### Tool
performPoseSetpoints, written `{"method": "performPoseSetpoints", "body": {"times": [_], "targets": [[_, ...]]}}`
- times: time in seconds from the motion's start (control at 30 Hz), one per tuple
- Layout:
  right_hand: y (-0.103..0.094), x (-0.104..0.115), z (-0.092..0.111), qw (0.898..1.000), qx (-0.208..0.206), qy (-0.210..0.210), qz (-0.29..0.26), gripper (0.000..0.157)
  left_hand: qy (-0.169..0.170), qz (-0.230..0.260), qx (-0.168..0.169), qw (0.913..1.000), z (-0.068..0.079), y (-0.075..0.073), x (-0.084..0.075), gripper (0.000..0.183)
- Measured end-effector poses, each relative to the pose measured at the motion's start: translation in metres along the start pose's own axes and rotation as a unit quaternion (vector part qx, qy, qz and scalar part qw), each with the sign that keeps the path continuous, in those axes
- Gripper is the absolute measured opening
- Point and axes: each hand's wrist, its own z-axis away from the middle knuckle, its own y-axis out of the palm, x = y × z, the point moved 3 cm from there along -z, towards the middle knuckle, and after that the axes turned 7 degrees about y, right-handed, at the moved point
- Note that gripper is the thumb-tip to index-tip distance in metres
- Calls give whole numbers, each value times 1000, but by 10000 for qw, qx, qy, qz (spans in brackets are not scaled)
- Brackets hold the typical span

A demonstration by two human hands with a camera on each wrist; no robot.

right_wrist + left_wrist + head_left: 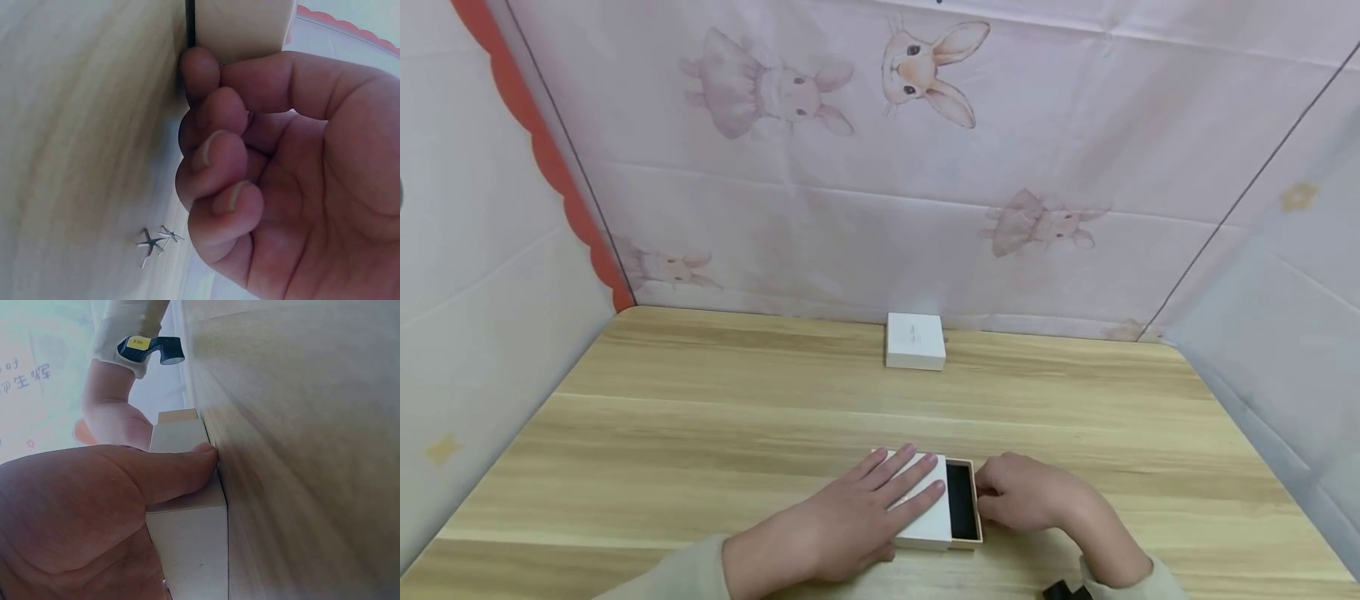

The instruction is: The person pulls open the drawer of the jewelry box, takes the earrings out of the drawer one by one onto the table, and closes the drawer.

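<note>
A white sliding drawer box [928,525] lies flat near the table's front, its drawer [962,500] partly out to the right and showing a black lining. My left hand [857,517] lies over the white sleeve, fingers spread on top. Its thumb [181,469] is laid against the near side wall in the left wrist view. At the drawer's right end is my right hand [1030,492]. There its thumb and index fingertips pinch together right at the end wall, the other fingers curled; what lies between the tips is mostly hidden.
A second white box [915,335] with faint print stands at the table's back edge, against the rabbit-patterned cloth [820,217]. Two small metallic star-shaped pieces [151,242] appear beyond the right fingers. A black device [150,347] with a yellow label is on the right wrist.
</note>
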Motion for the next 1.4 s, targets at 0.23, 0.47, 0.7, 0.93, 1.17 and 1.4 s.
{"method": "performPoseSetpoints", "body": {"times": [0.23, 0.47, 0.7, 0.93, 1.17, 1.4], "targets": [[0, -1, -2, 9999, -78, -16, 129, 30, 7, -113, 12, 9999, -2, 0, 1, 86], [2, 1, -1, 9998, -66, -5, 167, 30, 29, -131, 17, 9999, -3, 2, 0, 86], [3, 2, -1, 9995, -125, -30, 278, 29, 12, -17, 73, 10000, -2, 2, 0, 86], [2, 4, 0, 9995, -142, 7, 286, 29, 21, -118, 41, 9999, -2, 1, 0, 86], [3, 4, -2, 9990, -193, -38, 392, 29, 19, -104, 97, 9999, -2, 1, 0, 85], [2, 5, -1, 9992, -196, -37, 338, 30, 34, -78, 93, 9999, -3, 0, 0, 84]]}}
